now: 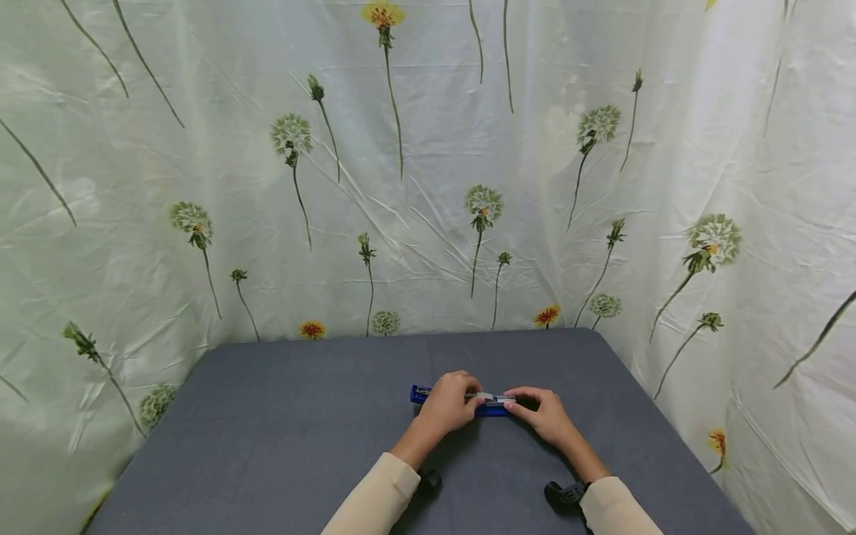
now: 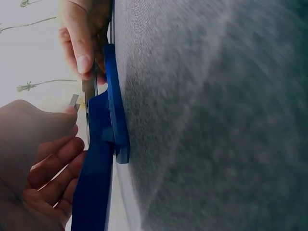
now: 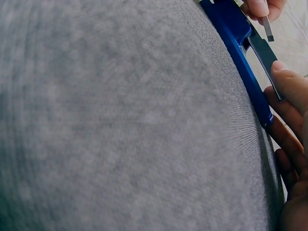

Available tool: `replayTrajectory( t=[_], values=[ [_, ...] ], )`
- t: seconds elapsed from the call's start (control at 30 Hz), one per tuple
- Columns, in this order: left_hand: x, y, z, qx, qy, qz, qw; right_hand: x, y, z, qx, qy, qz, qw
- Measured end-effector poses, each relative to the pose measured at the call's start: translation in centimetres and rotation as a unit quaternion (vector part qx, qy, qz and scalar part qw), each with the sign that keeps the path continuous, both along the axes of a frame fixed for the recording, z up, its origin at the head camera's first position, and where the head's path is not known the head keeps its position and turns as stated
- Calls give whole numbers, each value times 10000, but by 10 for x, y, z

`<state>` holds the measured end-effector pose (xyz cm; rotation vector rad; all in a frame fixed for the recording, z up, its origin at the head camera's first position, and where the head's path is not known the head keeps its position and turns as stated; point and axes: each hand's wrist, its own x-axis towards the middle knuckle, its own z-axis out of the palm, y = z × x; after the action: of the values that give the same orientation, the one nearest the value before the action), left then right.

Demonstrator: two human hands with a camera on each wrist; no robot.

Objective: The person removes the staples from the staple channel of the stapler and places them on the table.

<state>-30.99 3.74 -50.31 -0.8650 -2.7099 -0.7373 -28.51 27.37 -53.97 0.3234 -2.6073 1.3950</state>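
A blue stapler (image 1: 491, 411) lies opened out on the table, its metal magazine (image 3: 263, 55) standing at an angle above the blue base (image 3: 250, 84) in the right wrist view. My left hand (image 1: 444, 405) is over the stapler's middle and pinches a short strip of staples (image 3: 267, 30) between thumb and finger, close beside the magazine. With thumb and fingers, my right hand (image 1: 550, 418) grips the far end of the magazine, its other fingers by the tip of the base. The top cover (image 2: 94, 187) extends leftward beneath my left hand, partly hidden in the head view.
The dark grey table (image 1: 281, 431) stretches out around both hands. A pale curtain (image 1: 414, 223) with printed dandelions hangs behind the table's back edge and along its sides. Black wrist straps (image 1: 565, 496) sit near the cream sleeves (image 1: 377, 494).
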Motion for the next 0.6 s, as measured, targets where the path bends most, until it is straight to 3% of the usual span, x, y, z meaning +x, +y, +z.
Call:
replayTrajectory(
  t=[0.6],
  values=[
    [1, -29, 7, 69, 276, 96, 9996, 2, -1, 1, 95, 244, 81, 9996]
  ],
)
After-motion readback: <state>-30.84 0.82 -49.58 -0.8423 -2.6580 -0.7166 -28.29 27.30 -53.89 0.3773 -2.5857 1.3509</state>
